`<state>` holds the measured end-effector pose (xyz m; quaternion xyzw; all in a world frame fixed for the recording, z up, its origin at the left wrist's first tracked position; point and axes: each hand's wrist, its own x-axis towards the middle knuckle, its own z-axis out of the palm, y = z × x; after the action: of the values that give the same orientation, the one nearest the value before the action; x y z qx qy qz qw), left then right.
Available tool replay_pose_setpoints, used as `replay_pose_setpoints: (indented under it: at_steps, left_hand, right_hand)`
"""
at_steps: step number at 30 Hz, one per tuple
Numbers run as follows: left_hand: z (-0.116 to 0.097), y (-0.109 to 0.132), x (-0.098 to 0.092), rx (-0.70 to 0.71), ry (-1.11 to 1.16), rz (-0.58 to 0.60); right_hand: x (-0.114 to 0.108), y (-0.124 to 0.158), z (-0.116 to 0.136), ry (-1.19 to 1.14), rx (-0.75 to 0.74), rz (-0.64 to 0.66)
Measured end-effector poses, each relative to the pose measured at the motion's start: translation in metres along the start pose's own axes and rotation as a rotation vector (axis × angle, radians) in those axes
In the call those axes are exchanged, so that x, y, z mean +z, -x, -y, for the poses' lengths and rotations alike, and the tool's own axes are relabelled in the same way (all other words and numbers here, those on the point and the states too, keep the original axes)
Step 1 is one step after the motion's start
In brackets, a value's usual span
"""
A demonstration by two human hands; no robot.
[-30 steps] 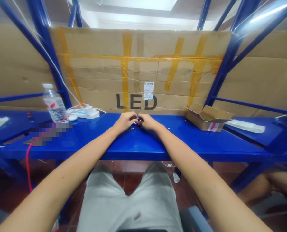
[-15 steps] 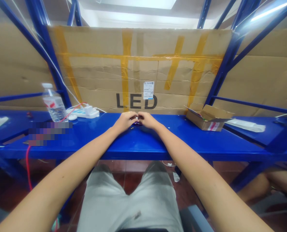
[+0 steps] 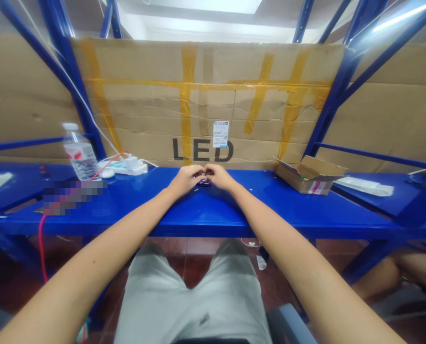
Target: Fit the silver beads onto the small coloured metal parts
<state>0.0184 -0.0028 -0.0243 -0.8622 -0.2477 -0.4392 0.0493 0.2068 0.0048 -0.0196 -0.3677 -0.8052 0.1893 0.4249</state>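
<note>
Both hands meet over the middle of the blue table [image 3: 216,205], fingers curled and fingertips close together. My left hand [image 3: 186,180] is closed, and what its fingertips hold is hidden. My right hand [image 3: 218,177] is closed in the same way, its fingers touching or almost touching the left ones. Just below the fingertips a small shiny purple object [image 3: 205,183] shows on the table; its kind is too small to tell. A tiny gold-coloured bit [image 3: 196,190] lies near my left hand.
To the left stand a water bottle [image 3: 79,155] and a white power strip [image 3: 132,166] with cables. An open small cardboard box [image 3: 311,177] sits at the right. A large taped cardboard sheet [image 3: 144,119] rises behind the table. Another person's leg [image 3: 381,282] is at the lower right.
My hands keep almost the same place, with slight finger movement. More of the purple object shows below the fingertips, and a pale spot between them is no longer visible.
</note>
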Motion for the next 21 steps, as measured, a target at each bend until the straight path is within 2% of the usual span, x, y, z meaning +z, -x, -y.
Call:
replay_pose_setpoints:
  at_steps: [21]
  left_hand:
    - [-0.013,-0.001,-0.001,-0.033,0.019,-0.052]
  right_hand:
    - [-0.003,0.0,-0.003,0.029,-0.036,-0.07]
